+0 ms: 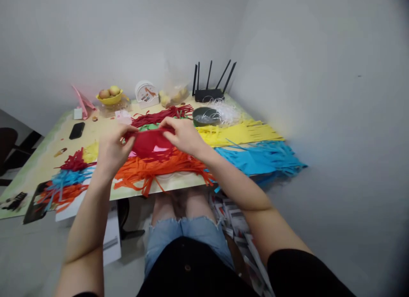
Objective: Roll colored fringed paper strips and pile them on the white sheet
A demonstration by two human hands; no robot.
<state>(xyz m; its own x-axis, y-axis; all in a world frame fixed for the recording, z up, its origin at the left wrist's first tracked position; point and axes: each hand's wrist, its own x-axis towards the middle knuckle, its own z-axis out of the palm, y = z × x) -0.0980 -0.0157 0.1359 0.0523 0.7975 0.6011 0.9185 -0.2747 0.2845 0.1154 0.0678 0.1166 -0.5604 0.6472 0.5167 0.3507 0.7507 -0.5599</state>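
Between my two hands a red fringed sheet is stretched by its top edge, its cut strips hanging down. My left hand pinches the left end of that edge, and my right hand pinches the right end. Orange fringe lies on the table just below the sheet. Behind it are dark red strips and a little green fringe. Yellow fringe and blue fringe spread out to the right.
A green bowl and white shredded strips sit near a black router. A yellow fruit bowl, phone and pink stand are at the left back. Tassel bunches lie at left; a wall bounds the right.
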